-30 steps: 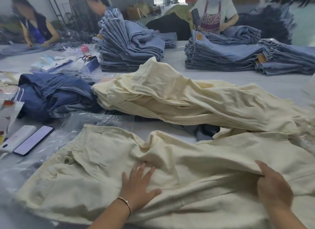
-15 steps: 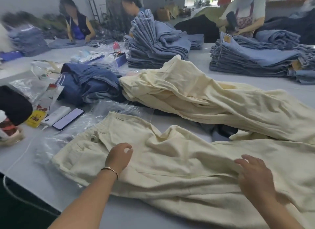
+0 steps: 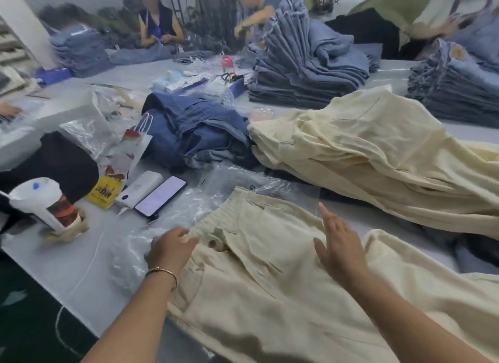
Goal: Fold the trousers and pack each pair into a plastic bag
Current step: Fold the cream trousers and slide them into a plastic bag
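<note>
Cream trousers [image 3: 270, 295]: soft, limp, light we judge; our left hand [image 3: 171, 250] pinches the waistband corner, right hand [image 3: 339, 243] flat, fingers straight; lift by waistband.

Garment packing workshop: long shared table [image 3: 81, 268], tall stacks of folded jeans [image 3: 305, 73], loose plastic bags [image 3: 189, 208], several workers [image 3: 158, 22] sorting clothing.

We've got cream trousers [image 3: 270, 289] lying flat in front of us, waistband [image 3: 229, 214] at the left with its button [image 3: 212, 243] showing, legs running off to the right. Their waist end lies on a crinkled clear plastic bag [image 3: 186, 208] spread on the table, and behind them we see more cream trousers [image 3: 378, 152] heaped loosely.
</note>
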Action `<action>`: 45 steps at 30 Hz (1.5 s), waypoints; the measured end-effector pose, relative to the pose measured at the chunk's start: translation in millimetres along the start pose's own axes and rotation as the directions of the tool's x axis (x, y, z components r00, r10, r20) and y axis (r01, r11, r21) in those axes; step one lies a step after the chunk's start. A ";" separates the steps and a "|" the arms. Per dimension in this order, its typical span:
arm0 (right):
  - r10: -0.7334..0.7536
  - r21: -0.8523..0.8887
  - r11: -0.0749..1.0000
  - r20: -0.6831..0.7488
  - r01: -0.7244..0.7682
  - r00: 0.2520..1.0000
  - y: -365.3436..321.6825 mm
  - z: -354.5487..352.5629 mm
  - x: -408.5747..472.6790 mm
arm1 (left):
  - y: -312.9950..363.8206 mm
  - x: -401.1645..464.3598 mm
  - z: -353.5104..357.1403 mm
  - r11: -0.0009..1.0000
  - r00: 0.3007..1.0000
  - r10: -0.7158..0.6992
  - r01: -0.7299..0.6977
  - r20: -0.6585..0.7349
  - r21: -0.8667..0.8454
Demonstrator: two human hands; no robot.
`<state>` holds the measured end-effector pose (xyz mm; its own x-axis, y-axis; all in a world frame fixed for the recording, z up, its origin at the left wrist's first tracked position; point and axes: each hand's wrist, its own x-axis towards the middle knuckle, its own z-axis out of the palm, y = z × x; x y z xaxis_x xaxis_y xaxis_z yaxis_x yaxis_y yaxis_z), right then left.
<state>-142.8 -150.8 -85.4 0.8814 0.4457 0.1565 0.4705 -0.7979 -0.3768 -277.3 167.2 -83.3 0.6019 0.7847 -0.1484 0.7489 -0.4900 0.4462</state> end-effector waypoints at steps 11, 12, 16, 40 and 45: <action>0.356 -0.281 0.910 0.150 -0.305 0.922 -39.2 60.1 110.9 | -14.3 44.9 21.3 0.922 0.935 0.349 -0.354 0.062 0.155; 0.339 -0.238 0.923 0.127 -0.303 0.932 -39.0 57.2 113.2 | -17.2 41.7 21.9 0.925 0.938 0.346 -0.346 0.029 0.154; 0.103 0.100 0.992 -0.221 -0.083 0.970 -55.9 33.3 122.2 | -29.7 33.3 22.0 0.926 0.939 0.344 -0.342 0.015 0.161; -0.049 -0.174 0.978 0.338 0.113 0.940 -141.1 109.9 6.4 | -51.2 40.2 -11.8 0.927 0.967 0.214 -0.245 0.136 0.285; -0.099 -0.088 0.989 0.181 0.116 0.979 -147.1 85.8 -3.6 | -55.8 52.7 -28.0 0.953 0.914 0.289 -0.245 0.284 -0.179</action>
<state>-218.9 -0.2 -108.9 0.8083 0.5882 0.0251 0.5713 -0.7734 -0.2746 -295.1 246.5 -91.3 0.8453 0.4679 -0.2579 0.5164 -0.5914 0.6193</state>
